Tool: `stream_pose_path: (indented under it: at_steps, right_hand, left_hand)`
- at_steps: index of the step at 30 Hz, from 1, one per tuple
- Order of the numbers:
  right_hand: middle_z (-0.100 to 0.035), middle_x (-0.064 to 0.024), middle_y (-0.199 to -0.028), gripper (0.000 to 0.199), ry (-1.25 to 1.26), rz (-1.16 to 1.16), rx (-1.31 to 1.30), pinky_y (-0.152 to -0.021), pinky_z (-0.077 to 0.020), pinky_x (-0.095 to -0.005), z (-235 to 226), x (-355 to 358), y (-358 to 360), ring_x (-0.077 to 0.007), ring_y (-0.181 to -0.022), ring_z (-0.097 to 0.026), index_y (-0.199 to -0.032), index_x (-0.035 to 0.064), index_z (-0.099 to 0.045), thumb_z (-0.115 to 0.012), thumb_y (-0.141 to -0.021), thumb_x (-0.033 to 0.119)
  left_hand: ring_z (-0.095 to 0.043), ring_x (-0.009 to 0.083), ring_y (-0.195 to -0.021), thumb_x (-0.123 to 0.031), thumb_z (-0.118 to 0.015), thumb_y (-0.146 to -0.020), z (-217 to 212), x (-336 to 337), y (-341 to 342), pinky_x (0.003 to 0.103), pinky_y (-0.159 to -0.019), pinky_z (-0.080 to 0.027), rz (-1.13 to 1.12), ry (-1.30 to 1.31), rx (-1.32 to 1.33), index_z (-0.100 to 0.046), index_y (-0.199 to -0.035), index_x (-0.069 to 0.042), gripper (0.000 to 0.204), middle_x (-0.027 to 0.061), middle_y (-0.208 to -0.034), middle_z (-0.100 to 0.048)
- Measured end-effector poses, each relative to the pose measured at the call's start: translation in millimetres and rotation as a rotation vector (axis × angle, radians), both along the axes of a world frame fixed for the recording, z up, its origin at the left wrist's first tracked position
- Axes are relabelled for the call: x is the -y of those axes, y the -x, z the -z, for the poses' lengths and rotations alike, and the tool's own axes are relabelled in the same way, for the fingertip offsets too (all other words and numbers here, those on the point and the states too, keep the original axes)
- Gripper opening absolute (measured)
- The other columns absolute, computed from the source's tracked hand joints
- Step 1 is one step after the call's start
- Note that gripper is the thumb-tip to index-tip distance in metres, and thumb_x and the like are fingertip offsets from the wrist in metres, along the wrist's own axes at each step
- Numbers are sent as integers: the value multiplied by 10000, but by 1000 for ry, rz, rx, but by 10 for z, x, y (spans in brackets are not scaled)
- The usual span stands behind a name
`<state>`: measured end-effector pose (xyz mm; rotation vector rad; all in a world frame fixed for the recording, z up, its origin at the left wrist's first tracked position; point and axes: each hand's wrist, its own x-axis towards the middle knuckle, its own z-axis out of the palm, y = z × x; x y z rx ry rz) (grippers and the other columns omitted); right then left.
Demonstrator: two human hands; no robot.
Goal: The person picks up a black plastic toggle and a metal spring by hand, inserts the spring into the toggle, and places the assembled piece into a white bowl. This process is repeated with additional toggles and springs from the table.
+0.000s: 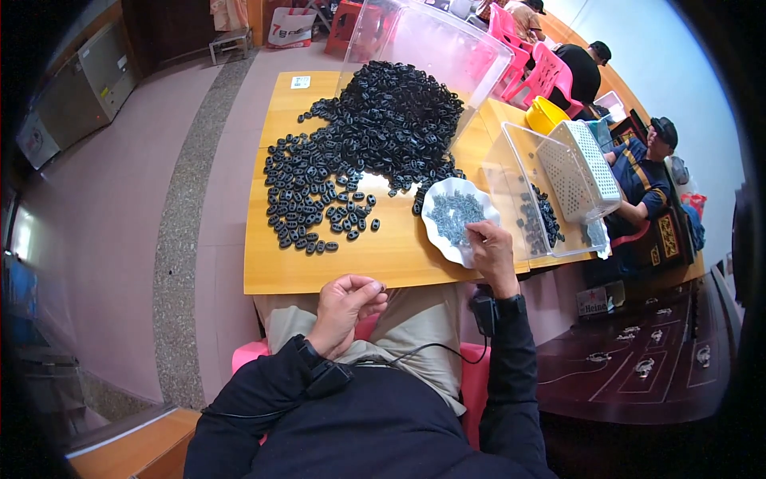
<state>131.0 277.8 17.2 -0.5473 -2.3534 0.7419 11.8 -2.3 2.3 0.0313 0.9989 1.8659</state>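
Observation:
My left hand (346, 311) is closed in front of the table edge, with a small dark piece (381, 288) pinched between thumb and fingertip. It looks like one of the black two-holed oval pieces on the table. Over the right rim of a white scalloped bowl (436, 239), my right hand (491, 254) has its fingertips pressed together; what is between them is too small to make out. Tiny grey-blue bits (453, 214), too fine to name, fill the bowl. A big heap of black two-holed oval pieces (391, 120) covers the table's far half, with loose ones (319, 211) spread nearer.
Behind the heap lies a large clear plastic box (471, 52). Right of the bowl, a clear bin (511, 172) holds more black pieces, beside a white perforated basket (581, 172) and a yellow bowl (546, 116). A person (642, 176) sits on the right; others sit farther back.

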Motion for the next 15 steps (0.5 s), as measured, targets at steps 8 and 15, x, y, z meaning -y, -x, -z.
stream_pose_path:
  at_steps: [8,15]
  right_hand:
    - [-645,-70,-708,71,149,52,19,-600,-476,-243,16,40,-40,-99,-637,-593,-840,-27,-658,-674,-780,9]
    - [-619,-23,-701,65,203,42,13,-581,-484,-223,60,6,-46,-84,-617,-578,-873,-36,-645,-647,-820,1]
  left_hand:
    - [-650,130,-719,-68,-627,-880,0,0,-6,241,-665,-561,1,2,7,-610,-919,-1,79,84,-837,-657]
    - [-650,131,-724,-65,-630,-878,18,3,-8,242,-667,-562,2,-2,2,-608,-918,-1,79,85,-843,-656]
